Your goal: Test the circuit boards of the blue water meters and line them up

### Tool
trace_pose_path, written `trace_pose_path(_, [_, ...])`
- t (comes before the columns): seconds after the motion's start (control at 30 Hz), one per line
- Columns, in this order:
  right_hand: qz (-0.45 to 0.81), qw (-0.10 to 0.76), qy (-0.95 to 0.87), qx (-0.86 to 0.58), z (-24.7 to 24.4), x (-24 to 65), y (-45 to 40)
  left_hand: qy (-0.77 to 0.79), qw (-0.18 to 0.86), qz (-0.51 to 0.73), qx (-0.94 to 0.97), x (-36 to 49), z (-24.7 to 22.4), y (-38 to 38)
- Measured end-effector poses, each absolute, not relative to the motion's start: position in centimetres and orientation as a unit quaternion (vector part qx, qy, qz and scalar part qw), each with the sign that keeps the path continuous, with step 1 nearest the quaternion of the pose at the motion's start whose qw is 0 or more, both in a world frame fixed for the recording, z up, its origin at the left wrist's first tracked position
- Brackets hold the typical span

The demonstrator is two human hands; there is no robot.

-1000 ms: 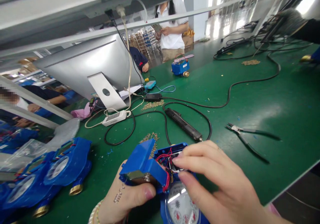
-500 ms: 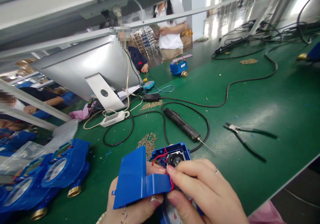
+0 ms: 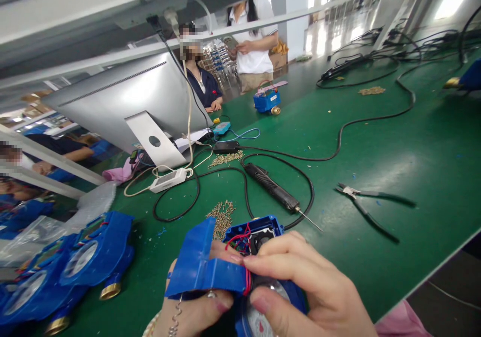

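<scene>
A bent blue plastic cover (image 3: 193, 264) is gripped by my left hand (image 3: 199, 309), its fingers closed behind and under it. Red wires (image 3: 247, 280) loop round the cover's narrow right end. My right hand (image 3: 308, 282) pinches at these wires with thumb and index finger. Beneath both hands lies an opened blue meter housing (image 3: 276, 223), with more red wires and a black part inside and a round dial (image 3: 261, 322) partly hidden by my right hand. A coiled metal wire (image 3: 175, 319) hangs below the cover.
Behind the housing are loose screws (image 3: 222, 217) and a black electric screwdriver (image 3: 271, 188). Cutting pliers (image 3: 370, 202) lie at the right. Blue meters (image 3: 95, 252) stand at the left. A monitor (image 3: 131, 101), cables and another blue meter (image 3: 266, 100) are farther back, with people beyond.
The blue cover has shifted slightly left and tilted, with the red wires moving along. My right hand has moved slightly left. A person behind the monitor shows more.
</scene>
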State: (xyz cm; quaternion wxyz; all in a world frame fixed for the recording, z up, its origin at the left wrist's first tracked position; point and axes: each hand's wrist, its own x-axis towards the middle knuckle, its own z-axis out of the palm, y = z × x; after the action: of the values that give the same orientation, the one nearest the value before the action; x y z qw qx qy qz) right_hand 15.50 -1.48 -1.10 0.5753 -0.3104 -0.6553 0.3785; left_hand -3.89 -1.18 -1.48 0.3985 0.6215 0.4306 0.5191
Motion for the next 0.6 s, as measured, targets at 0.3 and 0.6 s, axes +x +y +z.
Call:
trace_pose_path(0.3, [0.480, 0.568, -0.588, -0.319, -1.0, 15.2, -1.4, 0.398, 0.428, 0.524, 0.620, -3.7, -1.5, -1.5])
trace_pose_path(0.6, [0.280, 0.546, -0.727, -0.308, -1.3, 16.1, -1.3, 0.385, 0.344, 0.489, 0.704, -4.3, -1.3, -1.8])
